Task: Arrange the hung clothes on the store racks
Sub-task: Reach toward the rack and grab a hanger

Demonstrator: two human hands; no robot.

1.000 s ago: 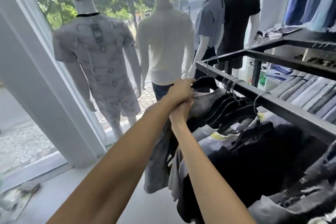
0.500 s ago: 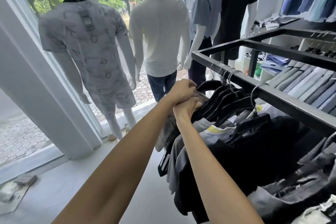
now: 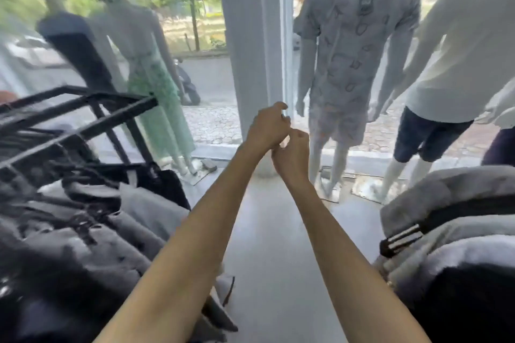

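Both my hands are raised in the aisle between two racks, touching each other and holding nothing. My left hand point(image 3: 268, 127) has loosely curled fingers. My right hand point(image 3: 293, 154) sits just below it, curled into a fist. A black metal rack point(image 3: 83, 97) stands at the left with dark and grey hung clothes point(image 3: 106, 234) crowded under it. At the right edge hang more grey clothes point(image 3: 457, 198), one with a black-and-white striped trim point(image 3: 401, 238). The view is blurred by motion.
A white pillar point(image 3: 250, 44) stands straight ahead at the shop window. Mannequins line the glass: a patterned grey outfit point(image 3: 354, 44), a cream top with dark shorts point(image 3: 457, 64), a green dress point(image 3: 150, 72). Pale floor point(image 3: 267, 231) runs between the racks.
The view has swung left, away from the right rack. Both hands have let go of the dark hangers and clothes and now hang free in the aisle.
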